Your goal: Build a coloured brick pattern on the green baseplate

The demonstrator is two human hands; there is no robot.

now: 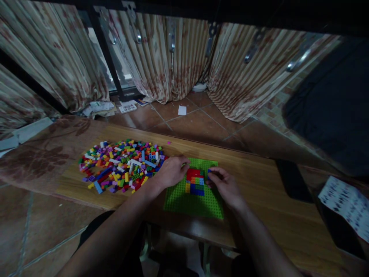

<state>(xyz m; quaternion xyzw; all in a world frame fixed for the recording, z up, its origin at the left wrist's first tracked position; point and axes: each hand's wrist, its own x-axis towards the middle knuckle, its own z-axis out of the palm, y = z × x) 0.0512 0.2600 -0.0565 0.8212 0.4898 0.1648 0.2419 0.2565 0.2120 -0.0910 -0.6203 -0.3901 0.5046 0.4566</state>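
Note:
A green studded baseplate [178, 204] lies on the wooden bench, with a block of joined toy bricks on it. Red bricks [193, 174] form its far part; orange and light blue ones run across the middle, and a yellow and dark blue bricks [197, 189] are nearest me. My right hand [226, 186] is right of the block, fingertips pinching a small blue brick [209, 174] just above the baseplate. To the left, my left hand [173, 171] hovers over the plate's edge, beside the red bricks. Its thumb and forefinger look apart, with nothing visible between them.
A wide pile of loose coloured bricks [123, 165] spreads over the bench's left side. One pink brick [169, 142] lies apart. On the right are a black phone-like slab [294, 181] and a printed sheet [346, 204]. Curtains [178, 61] hang beyond the tiled floor.

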